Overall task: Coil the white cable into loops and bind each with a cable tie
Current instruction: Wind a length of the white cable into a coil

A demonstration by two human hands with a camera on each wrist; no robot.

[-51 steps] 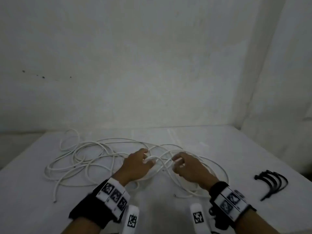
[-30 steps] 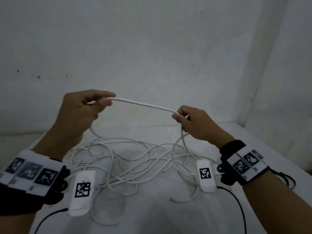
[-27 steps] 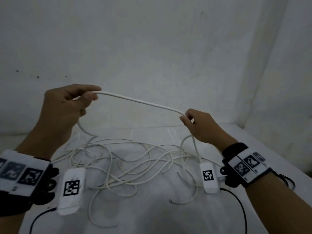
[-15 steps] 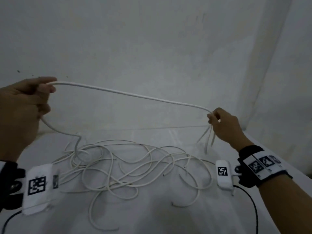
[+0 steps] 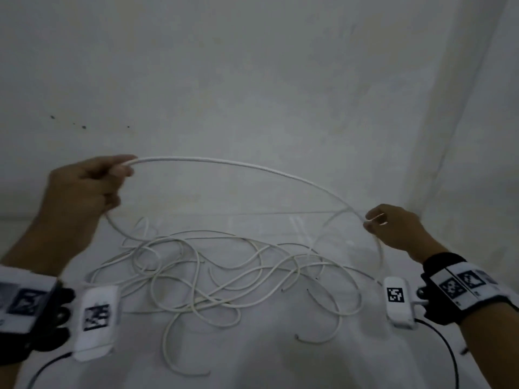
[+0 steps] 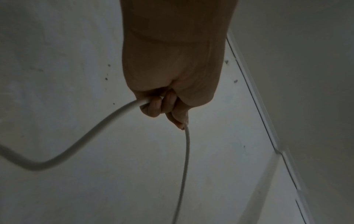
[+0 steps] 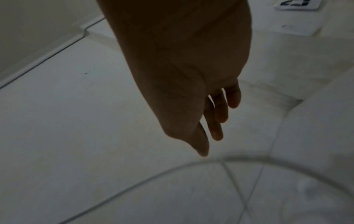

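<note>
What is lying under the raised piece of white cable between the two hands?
Under the raised span the rest of the white cable lies tangled on the white table. Nothing else shows there.

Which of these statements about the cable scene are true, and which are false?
1. The left hand grips the white cable. True.
2. The cable between the hands lies flat on the table. False: it arcs in the air.
3. The right hand holds the cable lower than the left. True.
4. All the cable is coiled and tied. False: most lies in loose tangles on the table.
</note>
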